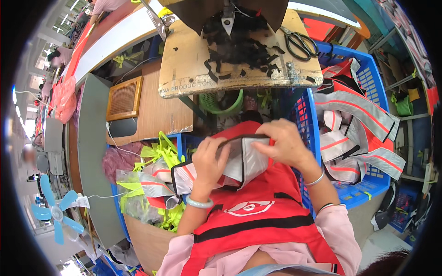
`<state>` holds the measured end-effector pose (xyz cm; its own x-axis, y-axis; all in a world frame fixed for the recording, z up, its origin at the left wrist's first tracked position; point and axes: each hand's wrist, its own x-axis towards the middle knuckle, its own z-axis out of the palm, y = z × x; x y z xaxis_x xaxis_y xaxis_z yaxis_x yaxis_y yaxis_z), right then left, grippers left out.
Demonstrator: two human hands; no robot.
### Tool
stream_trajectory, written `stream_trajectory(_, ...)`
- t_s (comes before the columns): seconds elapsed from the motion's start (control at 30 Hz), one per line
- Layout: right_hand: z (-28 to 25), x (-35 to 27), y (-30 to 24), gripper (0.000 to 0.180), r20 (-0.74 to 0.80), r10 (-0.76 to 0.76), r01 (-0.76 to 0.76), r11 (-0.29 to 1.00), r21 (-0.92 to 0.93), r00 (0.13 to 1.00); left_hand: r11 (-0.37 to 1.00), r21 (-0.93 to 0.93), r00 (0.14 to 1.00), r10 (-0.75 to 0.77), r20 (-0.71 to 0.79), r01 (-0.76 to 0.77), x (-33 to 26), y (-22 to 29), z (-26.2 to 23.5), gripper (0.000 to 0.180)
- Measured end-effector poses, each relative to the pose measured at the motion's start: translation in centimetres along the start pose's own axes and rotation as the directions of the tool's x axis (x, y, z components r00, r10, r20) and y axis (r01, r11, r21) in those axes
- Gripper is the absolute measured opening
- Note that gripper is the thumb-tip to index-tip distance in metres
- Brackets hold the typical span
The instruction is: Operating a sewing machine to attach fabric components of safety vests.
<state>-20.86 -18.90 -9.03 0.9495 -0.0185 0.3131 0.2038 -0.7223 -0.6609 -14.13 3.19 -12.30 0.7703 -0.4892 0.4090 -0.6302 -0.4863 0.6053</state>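
Observation:
Over my lap I hold a silver-grey fabric piece (pixel 254 161) with black edging, stretched between both hands. My left hand (pixel 210 161) grips its left end, the thumb and fingers pinching the upper edge. At the upper right corner, my right hand (pixel 284 143) pinches the black-bound edge between thumb and fingers. Grey strips with orange-red stripes (pixel 159 187) trail off to the left, beside my left forearm; whether they join the held piece, I cannot tell. Beneath it lies a red apron (pixel 258 237) with a black band and a white print.
A wooden work board (pixel 184 69) ahead carries black scraps (pixel 239 50), black-handled scissors (pixel 299 43) and a pointed metal machine part (pixel 227 24). At right, a blue basket (pixel 380 73) holds striped grey strips (pixel 363 108). Neon-yellow strips (pixel 161 154) lie left; a blue fan (pixel 57 212) stands beyond.

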Motion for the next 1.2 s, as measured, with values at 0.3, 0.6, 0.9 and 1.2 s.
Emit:
stream_trajectory(0.3,-6.7,5.8,-1.8,0.021,-0.111,0.073,-0.060,0.992,0.112,0.991,0.961,-0.067,0.952,0.274,0.135,-0.267,12.4,5.0,-6.9,0.020)
stream_trajectory(0.6,-6.9,12.1,1.7,0.028,0.032,0.233,-0.234,0.952,0.196,0.972,0.984,-0.175,0.872,0.073,0.484,0.014,20.9,0.5,-6.0,0.024)
stream_trajectory(0.9,-6.6,15.6,4.0,0.037,0.054,0.272,-0.276,0.914,0.298,0.961,0.974,-0.172,0.792,-0.012,0.610,0.147,25.6,-1.6,-5.3,0.028)
stream_trajectory(1.2,-6.9,16.6,3.6,0.032,0.069,0.193,-0.205,0.922,0.329,0.979,0.970,-0.123,0.822,-0.108,0.559,0.211,26.1,-2.6,-5.6,0.046)
